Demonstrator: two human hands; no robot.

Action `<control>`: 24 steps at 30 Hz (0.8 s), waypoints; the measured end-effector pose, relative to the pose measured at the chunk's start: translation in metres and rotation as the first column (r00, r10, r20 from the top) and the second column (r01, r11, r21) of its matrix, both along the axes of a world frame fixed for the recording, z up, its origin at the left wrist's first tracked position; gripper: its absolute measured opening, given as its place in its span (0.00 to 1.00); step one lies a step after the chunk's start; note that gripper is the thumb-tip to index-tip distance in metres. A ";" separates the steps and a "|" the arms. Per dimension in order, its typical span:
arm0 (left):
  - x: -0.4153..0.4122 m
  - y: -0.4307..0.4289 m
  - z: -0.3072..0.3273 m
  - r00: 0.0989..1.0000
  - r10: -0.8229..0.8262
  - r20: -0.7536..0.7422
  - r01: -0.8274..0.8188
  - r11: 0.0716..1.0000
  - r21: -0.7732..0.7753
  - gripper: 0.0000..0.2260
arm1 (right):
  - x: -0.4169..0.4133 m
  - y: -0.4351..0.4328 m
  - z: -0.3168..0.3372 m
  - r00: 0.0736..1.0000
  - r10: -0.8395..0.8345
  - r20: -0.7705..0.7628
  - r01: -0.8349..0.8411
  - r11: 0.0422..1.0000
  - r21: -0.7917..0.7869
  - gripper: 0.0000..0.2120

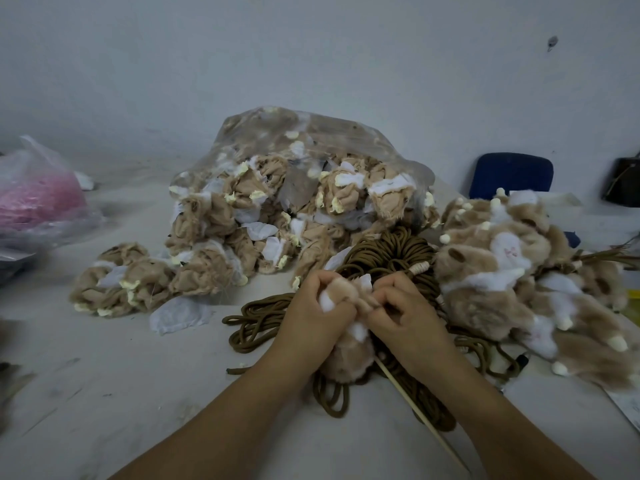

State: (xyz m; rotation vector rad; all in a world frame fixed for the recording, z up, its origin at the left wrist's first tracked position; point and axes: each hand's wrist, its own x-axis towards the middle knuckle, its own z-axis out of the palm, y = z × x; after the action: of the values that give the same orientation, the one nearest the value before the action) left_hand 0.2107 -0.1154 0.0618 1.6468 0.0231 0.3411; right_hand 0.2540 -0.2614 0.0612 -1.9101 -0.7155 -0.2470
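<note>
Pinched at its top by left hand (313,308) and right hand (403,313), plush skin (348,358) hangs over brown cord (256,327) toward the table (173,393) near edge; probably best to keep pinches close, roll fabric gradually, avoid snagging the stick (419,414).

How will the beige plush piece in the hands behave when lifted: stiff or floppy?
Probably floppy: the plush piece bunches where the left hand and right hand pinch it. Likely light, since similar pieces in the heap at right lie limp and crumpled. Its fur should hardly slip.
</note>
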 end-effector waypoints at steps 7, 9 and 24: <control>0.007 0.010 0.002 0.988 -0.115 -0.101 0.091 0.972 -0.216 0.08 | -0.004 0.002 0.001 0.997 -0.060 -0.050 0.064 0.995 0.079 0.08; 0.009 0.012 0.000 0.983 -0.146 -0.113 0.113 0.961 -0.251 0.10 | -0.006 0.003 0.002 0.988 -0.008 -0.152 0.028 0.991 0.130 0.08; 0.009 0.011 -0.006 0.999 0.014 0.036 -0.015 1.000 0.024 0.09 | -0.004 -0.005 0.007 0.998 0.010 -0.054 -0.019 0.986 -0.164 0.12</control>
State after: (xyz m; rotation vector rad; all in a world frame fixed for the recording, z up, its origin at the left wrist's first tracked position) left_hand 0.2194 -0.1043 0.0553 1.6647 0.0045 0.3831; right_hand 0.2497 -0.2661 0.0686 -2.0587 -0.7328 -0.1306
